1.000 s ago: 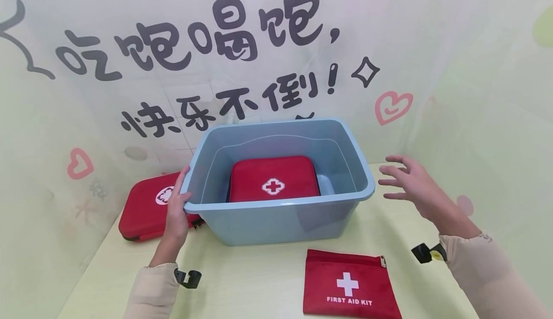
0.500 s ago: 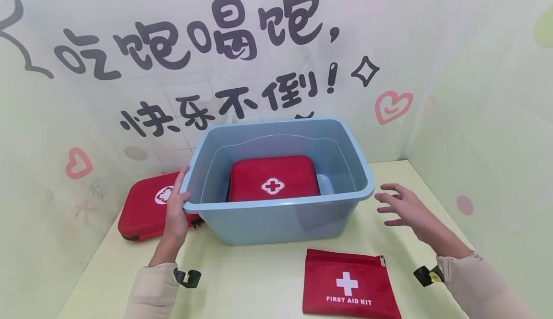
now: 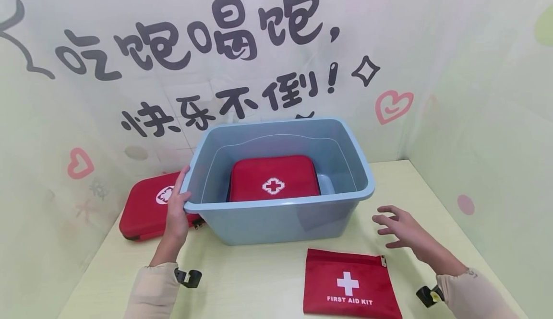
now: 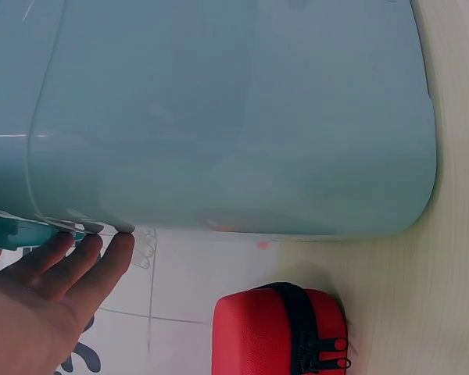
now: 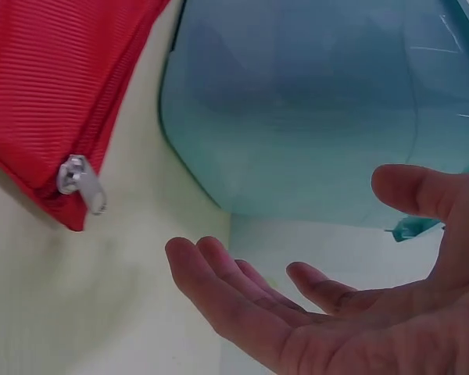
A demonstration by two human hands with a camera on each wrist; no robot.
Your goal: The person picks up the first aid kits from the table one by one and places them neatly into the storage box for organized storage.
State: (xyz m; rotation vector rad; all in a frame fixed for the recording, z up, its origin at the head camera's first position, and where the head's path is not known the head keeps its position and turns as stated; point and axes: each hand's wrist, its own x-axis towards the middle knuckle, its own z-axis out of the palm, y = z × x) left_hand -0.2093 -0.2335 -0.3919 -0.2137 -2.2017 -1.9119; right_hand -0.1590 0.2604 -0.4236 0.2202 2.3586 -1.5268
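Note:
In the head view, a blue plastic bin [image 3: 276, 223] stands on the table. In it is a red zippered first aid case [image 3: 274, 175] with a white-edged cross. My left hand [image 3: 176, 213] rests against the bin's left rim near the front corner. Its fingers [image 4: 102, 273] lie fairly straight along the outside, fingertips touching the bin under the rim. To the right of the bin, my right hand [image 3: 408, 232] hovers with fingers spread and loosely bent, holding nothing. Nearest to it lies a flat red first aid pouch [image 3: 350, 285], its zipper pull [image 5: 82, 183] at the right corner.
Another red first aid case [image 3: 147, 208] lies behind my left hand, left of the bin and partly hidden by it. A printed curtain wall [image 3: 276, 69] stands close behind. The light wood-toned table [image 3: 242, 285] extends to both sides.
My right hand has come down and slightly inward, from beside the bin's rim to lower down near the pouch. My left hand, the bin, the cases and the pouch have stayed put.

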